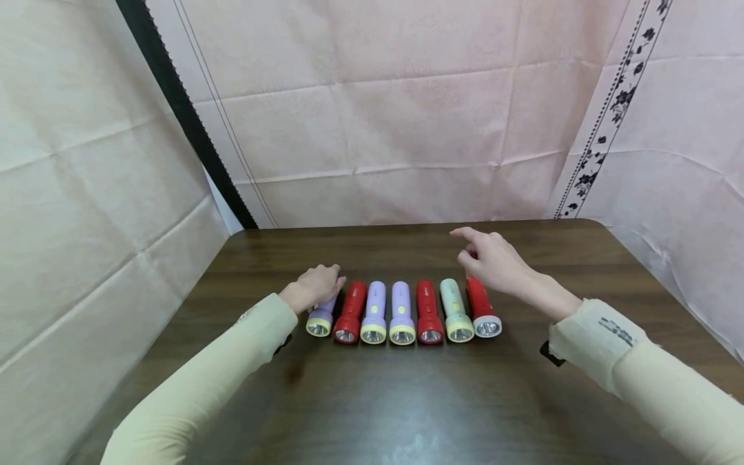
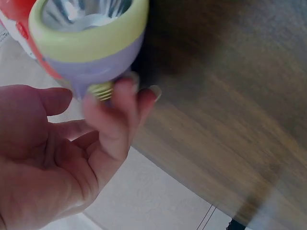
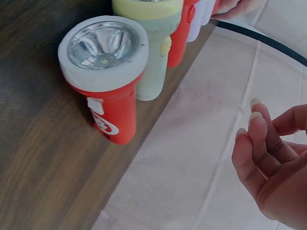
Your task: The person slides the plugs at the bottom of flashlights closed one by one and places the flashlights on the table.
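Note:
Several flashlights lie side by side in a row on the table, heads toward me. My left hand (image 1: pixel 318 284) is over the leftmost purple flashlight (image 2: pixel 96 67), its fingers curled about the body by the yellow switch (image 2: pixel 100 91); the hand hides much of the handle. At the row's right end, a red flashlight with a white head (image 1: pixel 487 325) lies slightly askew. Above its tail end hovers my right hand (image 1: pixel 494 258), holding nothing, forefinger extended and the other fingers loosely bent. In the right wrist view that hand (image 3: pixel 278 158) is apart from the red flashlight (image 3: pixel 115 110).
Between the end ones lie a red flashlight (image 1: pixel 351 313), two purple flashlights (image 1: pixel 374 310), another red one and a pale green flashlight (image 1: pixel 455 310). The brown wooden table (image 1: pixel 372 400) ends at a pale cloth wall (image 1: pixel 418 142) behind and at both sides.

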